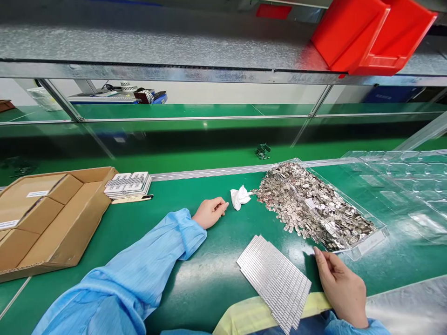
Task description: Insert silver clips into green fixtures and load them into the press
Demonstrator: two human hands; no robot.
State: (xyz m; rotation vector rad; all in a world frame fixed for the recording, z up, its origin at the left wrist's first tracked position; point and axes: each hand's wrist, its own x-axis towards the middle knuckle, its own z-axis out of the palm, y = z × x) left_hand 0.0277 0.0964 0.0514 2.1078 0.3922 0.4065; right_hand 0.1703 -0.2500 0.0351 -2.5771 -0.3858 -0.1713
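Silvery metal rows between left hand, right hand; palms hidden, cannot tell if grip holds anything.

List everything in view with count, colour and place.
Metal pieces: countless, silver, in and beside open tray
Open tray: one, clear, right of centre
Gridded sheet: one, silver, front centre
Crumpled tissue: one, white, by left hand
Cardboard box: one, brown, left
Panels: one stack, white, beside the box
Moulded trays: uncounted, clear, far right
Bin: at least one, red, shelf
Shelf: one, grey, above
Small object: one, green, centre back
Background clutter: uncounted, mixed, behind
Table: one, green, underneath
Sleeves: two, blue, arms
Left hand: one, bare, centre
Right hand: one, bare, lower right
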